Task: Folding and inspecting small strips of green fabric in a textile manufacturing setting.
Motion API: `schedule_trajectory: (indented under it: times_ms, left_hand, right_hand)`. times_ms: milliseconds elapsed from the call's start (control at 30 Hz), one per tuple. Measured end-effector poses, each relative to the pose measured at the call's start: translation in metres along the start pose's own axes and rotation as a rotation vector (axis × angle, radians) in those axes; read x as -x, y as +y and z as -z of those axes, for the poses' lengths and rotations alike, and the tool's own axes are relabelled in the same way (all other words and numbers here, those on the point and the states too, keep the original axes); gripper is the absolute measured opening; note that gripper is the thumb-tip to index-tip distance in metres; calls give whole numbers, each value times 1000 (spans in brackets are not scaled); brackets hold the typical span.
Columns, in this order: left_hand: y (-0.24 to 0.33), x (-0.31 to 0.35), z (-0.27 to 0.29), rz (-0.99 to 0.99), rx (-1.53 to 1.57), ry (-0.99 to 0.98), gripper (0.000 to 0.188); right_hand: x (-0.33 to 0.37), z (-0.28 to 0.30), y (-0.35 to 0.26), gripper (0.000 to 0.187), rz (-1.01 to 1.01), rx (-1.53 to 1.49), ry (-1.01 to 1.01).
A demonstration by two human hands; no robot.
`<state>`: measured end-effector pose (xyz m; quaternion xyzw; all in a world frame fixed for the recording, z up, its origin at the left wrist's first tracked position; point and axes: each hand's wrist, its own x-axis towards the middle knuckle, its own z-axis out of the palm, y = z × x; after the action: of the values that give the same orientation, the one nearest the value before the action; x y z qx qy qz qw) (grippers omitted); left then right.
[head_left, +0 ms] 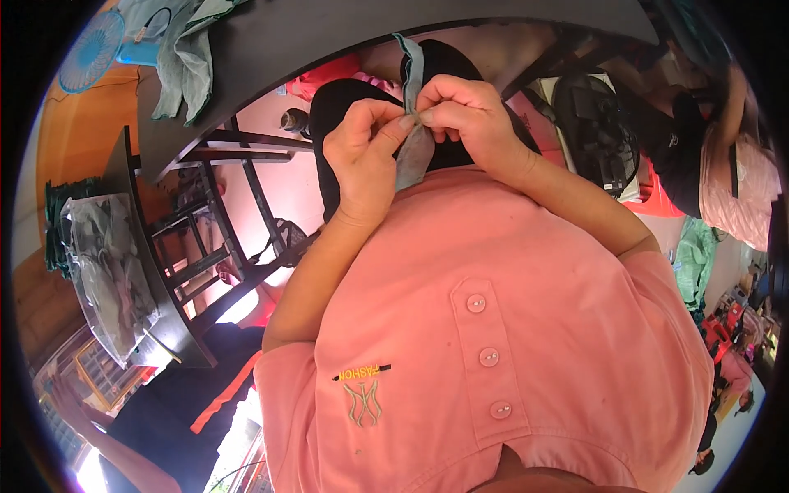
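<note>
A narrow grey-green strip of fabric [416,154] is pinched between my two hands above my lap. My left hand [366,148] grips it from the left, thumb and forefinger pressed together on the cloth. From the right, my right hand [470,119] closes its fingertips on the same spot, almost touching the left thumb. One end of the strip rises past my fingers toward the table edge; the wider lower part hangs down against my shirt. What lies right between the fingertips is too small to make out.
A dark table [304,41] curves across in front of me, with crumpled grey-green cloth [187,62] and a blue fan [92,51] at its left. A plastic-wrapped bundle [111,275] rests on a stool at left. A black bag [593,131] lies to the right. Other people sit on both sides.
</note>
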<state>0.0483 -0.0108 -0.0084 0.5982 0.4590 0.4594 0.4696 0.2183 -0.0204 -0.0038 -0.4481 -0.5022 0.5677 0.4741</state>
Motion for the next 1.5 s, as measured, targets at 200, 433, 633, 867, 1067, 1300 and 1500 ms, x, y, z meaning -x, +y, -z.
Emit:
schedule_trajectory:
  times_ms: [200, 433, 633, 867, 1067, 1300, 1500]
  left_hand:
    - [-6, -1, 2, -128, 31, 130, 7]
    - [-6, 1, -2, -73, 31, 64, 8]
    - [-6, 0, -9, -346, -268, 51, 14]
    - [-8, -11, -14, -84, -73, 0, 12]
    - [-5, -11, -25, -53, -3, -24, 10]
    - [-9, -31, -17, -566, -352, -67, 14]
    - [3, -16, -23, 157, 319, -68, 25]
  right_hand:
    - [-1, -7, -3, 10, -21, -40, -40]
    - [-5, -12, 4, 10, 92, 175, 57]
    - [-3, -8, 8, 10, 131, 127, 97]
    - [-3, -5, -10, 8, -162, -112, 83]
    - [1, 2, -17, 7, -177, -97, 128]
    - [2, -2, -19, 8, -266, -276, 203]
    - [-2, 12, -30, 8, -320, -58, -6]
